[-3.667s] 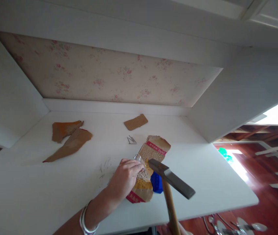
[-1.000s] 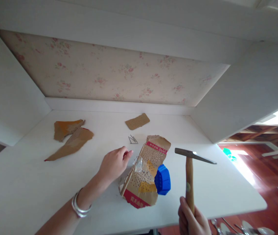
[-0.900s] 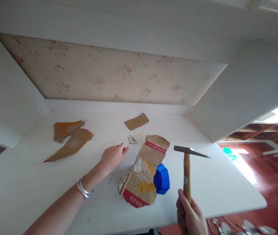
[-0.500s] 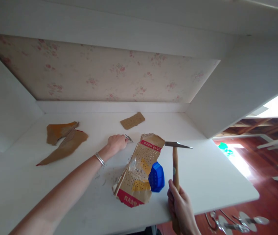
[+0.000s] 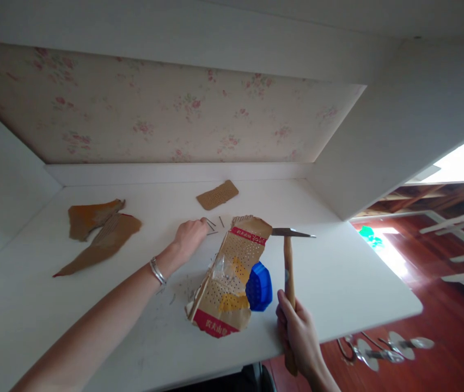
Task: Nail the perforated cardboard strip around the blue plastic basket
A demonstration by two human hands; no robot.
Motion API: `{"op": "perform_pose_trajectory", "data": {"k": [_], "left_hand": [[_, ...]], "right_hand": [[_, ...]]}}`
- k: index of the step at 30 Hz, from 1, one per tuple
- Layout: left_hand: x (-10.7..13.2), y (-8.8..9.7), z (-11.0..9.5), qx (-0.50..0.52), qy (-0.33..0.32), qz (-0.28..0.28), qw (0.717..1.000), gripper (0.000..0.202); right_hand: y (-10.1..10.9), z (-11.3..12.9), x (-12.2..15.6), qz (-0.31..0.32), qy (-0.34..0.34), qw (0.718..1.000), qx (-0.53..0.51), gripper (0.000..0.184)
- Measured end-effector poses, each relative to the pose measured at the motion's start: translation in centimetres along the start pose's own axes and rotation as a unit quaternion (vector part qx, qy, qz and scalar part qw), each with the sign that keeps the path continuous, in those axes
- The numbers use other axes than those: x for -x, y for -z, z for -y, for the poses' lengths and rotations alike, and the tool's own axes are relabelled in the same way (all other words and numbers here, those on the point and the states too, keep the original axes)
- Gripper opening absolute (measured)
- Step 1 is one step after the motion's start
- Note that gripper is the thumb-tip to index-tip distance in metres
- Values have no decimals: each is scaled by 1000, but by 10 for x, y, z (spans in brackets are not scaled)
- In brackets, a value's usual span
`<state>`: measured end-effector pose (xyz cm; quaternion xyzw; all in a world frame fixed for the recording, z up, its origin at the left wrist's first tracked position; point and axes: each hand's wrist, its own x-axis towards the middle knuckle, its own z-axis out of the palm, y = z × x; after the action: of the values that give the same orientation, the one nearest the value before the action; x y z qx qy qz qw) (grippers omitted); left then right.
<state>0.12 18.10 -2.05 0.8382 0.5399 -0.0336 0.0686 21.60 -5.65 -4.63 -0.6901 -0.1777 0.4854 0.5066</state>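
Note:
My left hand (image 5: 191,238) is closed at the fingertips, low over the white tabletop. Right at its fingers lie several thin nails (image 5: 212,233); whatever the pinch holds is hidden. My right hand (image 5: 297,324) wraps round the wooden handle of a hammer (image 5: 289,264), whose dark metal head points up and away from me. Between my hands lies a torn piece of cardboard (image 5: 229,280) with red bands, yellow patches and many punched holes. A blue plastic container (image 5: 259,287) sits against its right edge, left of the hammer.
Behind the nails lies a small perforated cardboard piece (image 5: 218,195). Torn brown cardboard scraps (image 5: 105,239) rest at the left. White panels and a floral back wall (image 5: 187,109) enclose the table (image 5: 350,277). Beyond its right edge are a red floor and white furniture.
The nails by my left hand have spread apart, with one lying separately to the right. My right hand still grips the hammer. The view has shifted slightly.

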Motion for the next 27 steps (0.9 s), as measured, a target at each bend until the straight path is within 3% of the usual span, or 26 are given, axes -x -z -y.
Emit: {"op": "perform_pose_trajectory", "data": {"k": [5,9,12,14,19,24,27], "left_hand": [[36,17,13,29,3,-76,997,32],[68,20,22,93,-1,-122,988,30],[92,15,23,298,-3,-171,939,29],[107,14,20,372,5,-183,910,27],[133,20,7,475,16,-197,857,18],[142,25,-4,555,14,-205,806,15],[143,25,-10,564,13,-205,800,18]], "right_hand": [[-1,2,0,-2,-4,1000,-4,50],[0,3,-1,-3,-10,1000,0,51],[0,3,-2,-1,-12,1000,-4,50],[0,3,-2,1,-9,1000,-1,50],[0,2,-2,2,-3,1000,0,48],[0,1,-1,-2,3,1000,7,48],[0,0,-2,-2,10,1000,8,48]]}}
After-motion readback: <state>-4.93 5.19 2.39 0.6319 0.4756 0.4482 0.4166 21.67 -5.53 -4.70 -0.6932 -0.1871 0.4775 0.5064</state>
